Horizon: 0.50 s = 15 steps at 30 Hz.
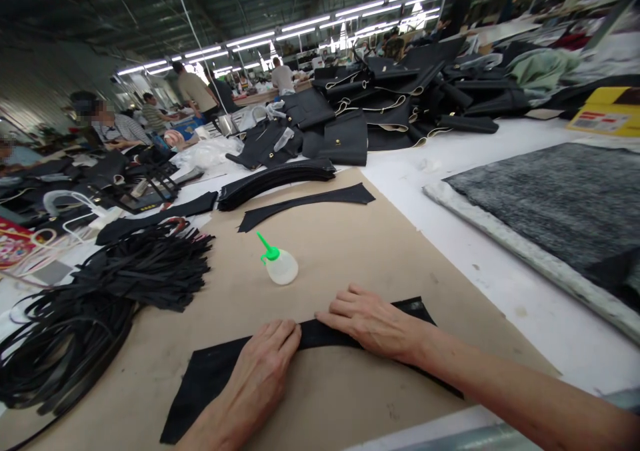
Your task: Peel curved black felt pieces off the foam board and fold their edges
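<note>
A black curved piece of sheet material (210, 378), broad at its ends and narrow in the middle, lies on brown board (395, 258). My left hand (263, 368) grips its far edge left of the middle, fingers bent and close together. Just right of the middle, my right hand (367, 321) has its fingers curled over the same edge. Both thumbs are hidden. Beyond my hands stands a squat translucent bottle (283, 269) with a green spout. A similar curved piece (305, 202) lies farther back, in front of a stack of black curved pieces (277, 181).
Black straps (150, 264) lie bundled and coiled at the left, near a white power strip (107, 216). Black bags (345, 138) are heaped at the back. To the right are a dark fuzzy slab (550, 204) and a yellow box (607, 111). People sit and stand farther off.
</note>
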{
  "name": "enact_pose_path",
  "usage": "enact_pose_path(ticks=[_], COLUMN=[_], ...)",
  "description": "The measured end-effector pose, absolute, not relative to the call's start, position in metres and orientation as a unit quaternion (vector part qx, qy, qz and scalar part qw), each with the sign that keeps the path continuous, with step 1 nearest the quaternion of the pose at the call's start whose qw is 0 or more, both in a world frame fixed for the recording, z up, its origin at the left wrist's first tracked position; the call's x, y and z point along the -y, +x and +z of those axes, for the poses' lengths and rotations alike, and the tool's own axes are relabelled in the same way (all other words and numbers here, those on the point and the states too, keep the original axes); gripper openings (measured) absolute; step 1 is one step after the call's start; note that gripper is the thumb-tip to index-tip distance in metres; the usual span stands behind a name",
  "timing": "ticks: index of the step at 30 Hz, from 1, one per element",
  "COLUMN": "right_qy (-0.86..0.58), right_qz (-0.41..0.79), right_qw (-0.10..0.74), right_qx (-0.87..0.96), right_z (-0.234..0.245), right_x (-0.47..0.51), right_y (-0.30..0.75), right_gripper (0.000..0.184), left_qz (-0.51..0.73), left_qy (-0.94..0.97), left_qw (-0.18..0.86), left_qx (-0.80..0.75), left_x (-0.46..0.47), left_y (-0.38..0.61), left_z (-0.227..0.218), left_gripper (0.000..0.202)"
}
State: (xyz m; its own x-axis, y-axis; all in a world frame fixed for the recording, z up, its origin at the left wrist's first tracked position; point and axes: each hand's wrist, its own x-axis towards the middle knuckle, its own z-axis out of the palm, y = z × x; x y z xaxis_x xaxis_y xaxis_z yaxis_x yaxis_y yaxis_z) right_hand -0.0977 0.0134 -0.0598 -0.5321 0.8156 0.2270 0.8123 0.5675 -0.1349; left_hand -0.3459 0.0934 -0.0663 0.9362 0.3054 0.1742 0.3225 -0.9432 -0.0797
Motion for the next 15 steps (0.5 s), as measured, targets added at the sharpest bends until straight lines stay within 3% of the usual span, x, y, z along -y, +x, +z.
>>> enact_pose_path(ticks=[9,15], right_qy=[-0.501,-0.514], right_qz=[0.012,0.02], right_qw=[0.117,0.118], right_qx=[0.857,0.849], right_z=[-0.063,-0.072], right_x=[0.007,0.01], right_y=[-0.071,-0.067], right_gripper=[0.019,0.019], left_qz=[-0.006,-0.019], left_qy=[-0.981,-0.977], left_qw=[0.07,0.094], left_qx=[0.179,0.188], left_x=[-0.083,-0.086], left_y=[-0.333,-0.327], left_z=[-0.061,-0.068], left_gripper=[0.07,0.066])
